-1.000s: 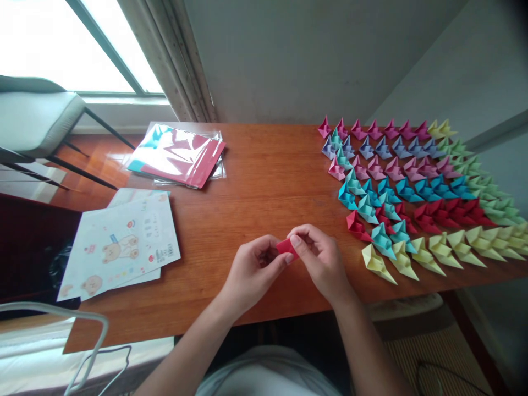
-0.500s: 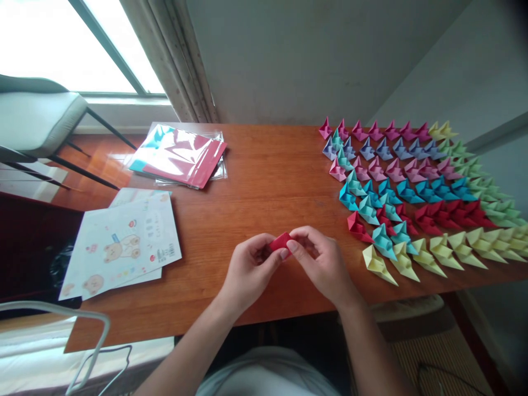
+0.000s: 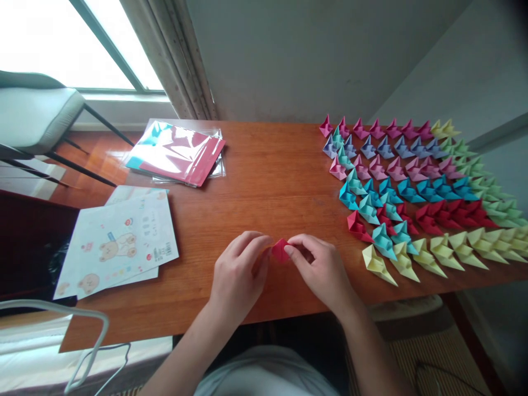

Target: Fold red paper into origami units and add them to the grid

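A small piece of folded red origami paper (image 3: 281, 251) is held above the near part of the table, now diamond-shaped in outline. My right hand (image 3: 319, 267) pinches its right corner between thumb and index finger. At the left corner are the closed fingertips of my left hand (image 3: 239, 269), which partly hide that edge. To the right stand rows of folded paper boats; nearest are a red paper boat (image 3: 358, 226), a pale yellow paper boat (image 3: 377, 265) and a light blue paper boat (image 3: 383, 241).
Glossy plastic packets (image 3: 177, 154) of coloured paper lie at the back left. Bear-printed sheets (image 3: 119, 242) rest in front of them. The wooden table (image 3: 256, 181) ends just before my body. A chair (image 3: 41, 115) stands by the window, and a white metal tube (image 3: 99, 319) curves at lower left.
The red paper has gone from a flat narrow strip to a wider diamond. My left hand has turned, its back now facing up and its thumb off the paper's front.
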The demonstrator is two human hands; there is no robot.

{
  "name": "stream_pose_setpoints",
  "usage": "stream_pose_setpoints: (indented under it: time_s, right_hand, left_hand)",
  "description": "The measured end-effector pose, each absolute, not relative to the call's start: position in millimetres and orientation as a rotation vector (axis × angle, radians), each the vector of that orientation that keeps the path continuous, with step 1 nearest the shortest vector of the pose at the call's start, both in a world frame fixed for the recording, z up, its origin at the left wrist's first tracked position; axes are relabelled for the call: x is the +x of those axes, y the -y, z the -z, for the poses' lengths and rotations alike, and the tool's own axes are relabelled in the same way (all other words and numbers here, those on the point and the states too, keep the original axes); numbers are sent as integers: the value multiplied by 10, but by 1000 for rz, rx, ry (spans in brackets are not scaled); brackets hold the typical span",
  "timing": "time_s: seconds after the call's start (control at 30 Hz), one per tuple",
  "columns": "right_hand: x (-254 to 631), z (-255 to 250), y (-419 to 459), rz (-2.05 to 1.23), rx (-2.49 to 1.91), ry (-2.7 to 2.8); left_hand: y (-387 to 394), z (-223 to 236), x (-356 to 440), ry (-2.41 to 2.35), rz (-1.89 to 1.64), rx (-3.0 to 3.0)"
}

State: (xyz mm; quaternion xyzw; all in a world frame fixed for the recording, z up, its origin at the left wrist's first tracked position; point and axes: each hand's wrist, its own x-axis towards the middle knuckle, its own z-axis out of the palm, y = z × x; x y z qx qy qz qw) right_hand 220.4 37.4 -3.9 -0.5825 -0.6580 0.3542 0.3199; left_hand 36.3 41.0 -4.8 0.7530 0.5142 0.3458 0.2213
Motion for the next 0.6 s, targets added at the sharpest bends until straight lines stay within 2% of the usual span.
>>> stream_pose_setpoints:
  time_s: [0.27,0.47,0.6]
  right_hand:
    - [2134,145,-389,-469,-1551,1988]
    - [2229,146,-299,-445,-1400,2176]
    - [2292,108,-254,-442,-1373,2281]
  left_hand:
    - [-383,122,317,-1145,-770,2482]
    - [-410,98,277,-1131,-559,2523]
    - [-427,119,237,-1132,-541,2502]
